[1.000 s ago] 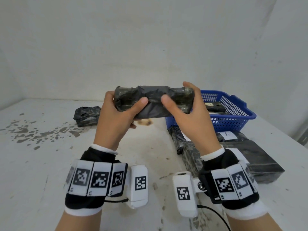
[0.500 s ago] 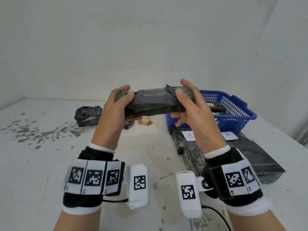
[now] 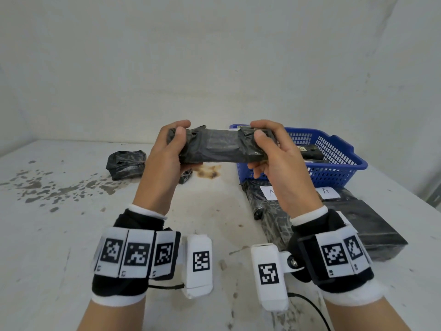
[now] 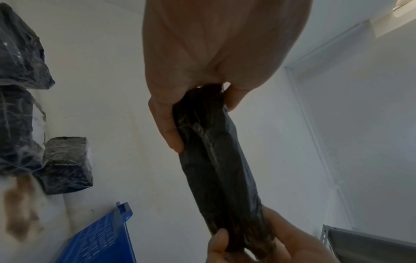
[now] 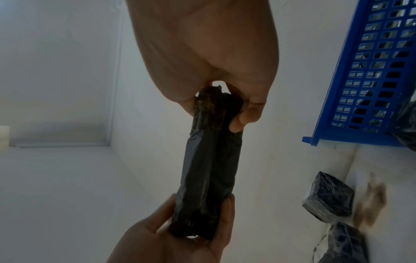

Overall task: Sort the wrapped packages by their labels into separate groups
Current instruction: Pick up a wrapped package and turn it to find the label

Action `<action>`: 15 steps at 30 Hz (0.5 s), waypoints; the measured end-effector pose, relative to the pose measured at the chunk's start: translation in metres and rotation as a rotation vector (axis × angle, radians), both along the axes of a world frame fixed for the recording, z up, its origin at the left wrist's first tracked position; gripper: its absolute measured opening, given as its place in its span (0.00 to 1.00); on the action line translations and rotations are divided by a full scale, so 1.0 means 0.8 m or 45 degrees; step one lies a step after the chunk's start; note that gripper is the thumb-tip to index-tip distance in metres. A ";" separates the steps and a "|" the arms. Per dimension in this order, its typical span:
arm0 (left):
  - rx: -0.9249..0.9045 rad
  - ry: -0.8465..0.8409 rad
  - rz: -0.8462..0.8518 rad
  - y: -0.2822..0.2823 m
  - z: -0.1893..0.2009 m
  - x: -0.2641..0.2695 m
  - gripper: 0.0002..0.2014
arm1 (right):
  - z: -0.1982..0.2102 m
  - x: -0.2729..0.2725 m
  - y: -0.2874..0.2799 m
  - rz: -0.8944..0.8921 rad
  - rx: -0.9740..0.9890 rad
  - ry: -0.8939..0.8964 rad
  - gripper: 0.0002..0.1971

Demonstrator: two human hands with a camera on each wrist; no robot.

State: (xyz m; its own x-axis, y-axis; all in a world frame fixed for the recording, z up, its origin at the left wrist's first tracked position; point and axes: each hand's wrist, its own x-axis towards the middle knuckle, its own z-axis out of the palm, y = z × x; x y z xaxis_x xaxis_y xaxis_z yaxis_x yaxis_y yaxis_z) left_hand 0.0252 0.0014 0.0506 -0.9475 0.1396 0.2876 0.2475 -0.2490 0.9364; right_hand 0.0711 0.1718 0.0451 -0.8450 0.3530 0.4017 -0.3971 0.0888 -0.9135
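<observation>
**One package in hand, label side not yet readable**

The left hand (image 3: 164, 158) and right hand (image 3: 274, 161) each curl round one end of a long package wrapped in black plastic (image 3: 219, 148), held level above the white table (image 3: 71, 235). Two flat black packages labelled A (image 3: 272, 192) lie near the right edge, before the blue plastic basket (image 3: 338, 163), which holds more. Small black bundles (image 3: 126, 163) sit toward the far edge, labels unseen. The held package's label is hidden, so sorting looks partly done.

Left hand (image 3: 164, 158) and right hand (image 3: 279, 161) raised level (fingers curled, thumbs on top).
</observation>
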 end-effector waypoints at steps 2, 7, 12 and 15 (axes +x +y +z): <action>-0.032 -0.002 -0.014 0.001 -0.002 0.000 0.12 | 0.000 0.001 -0.001 -0.019 0.009 0.009 0.04; -0.134 0.010 0.049 0.004 -0.006 0.001 0.33 | -0.004 0.000 -0.003 -0.068 0.085 0.070 0.08; -0.180 0.042 0.107 0.008 -0.008 0.000 0.46 | -0.006 0.000 -0.006 -0.079 0.104 0.092 0.15; -0.203 0.048 0.123 0.008 -0.009 0.001 0.39 | -0.008 0.000 -0.007 -0.097 0.126 0.106 0.19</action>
State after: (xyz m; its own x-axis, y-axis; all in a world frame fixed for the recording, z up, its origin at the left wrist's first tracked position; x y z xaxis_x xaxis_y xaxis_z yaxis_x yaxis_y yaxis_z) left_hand 0.0258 0.0082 0.0433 -0.9478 0.0951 0.3044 0.2985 -0.0711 0.9517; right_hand 0.0713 0.1663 0.0386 -0.7798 0.3699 0.5051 -0.4595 0.2097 -0.8630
